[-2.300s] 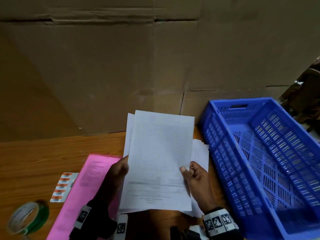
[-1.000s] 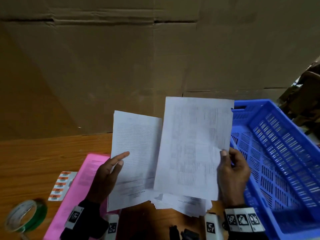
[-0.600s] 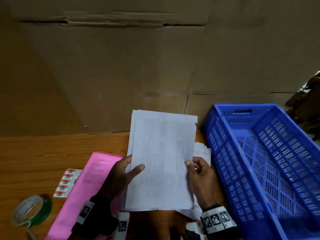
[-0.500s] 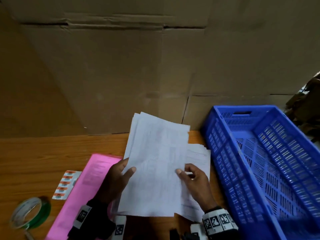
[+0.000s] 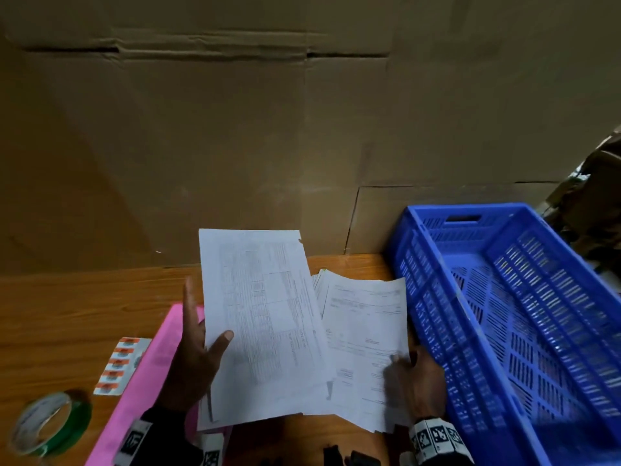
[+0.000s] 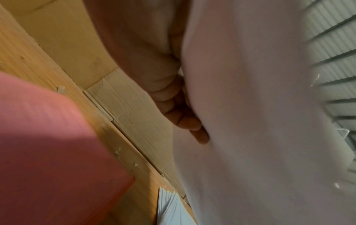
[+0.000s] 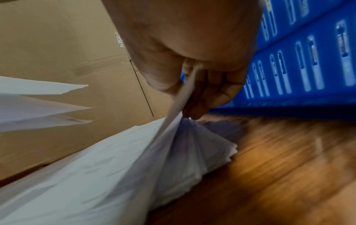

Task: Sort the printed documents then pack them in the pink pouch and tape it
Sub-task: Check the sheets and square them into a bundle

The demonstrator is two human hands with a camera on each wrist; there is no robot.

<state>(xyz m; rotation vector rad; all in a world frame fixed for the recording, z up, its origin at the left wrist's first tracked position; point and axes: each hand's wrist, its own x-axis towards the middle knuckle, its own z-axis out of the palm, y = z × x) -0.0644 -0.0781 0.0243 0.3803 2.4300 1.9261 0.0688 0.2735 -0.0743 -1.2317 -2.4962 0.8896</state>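
A: Printed documents where?
B: Worktop, between pink pouch and blue crate; right hand grip pinches top page corner.
A: Left hand?
B: Grip grasps raised sheets, thumb on front.

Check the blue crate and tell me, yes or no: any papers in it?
No, the blue crate shows only its bare slotted floor; the papers lie on the table beside it.

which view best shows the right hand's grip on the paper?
Right wrist: the right hand pinches a sheet lifted off the stack. Head view shows only its back at the sheet's corner. Left wrist view doesn't show it.
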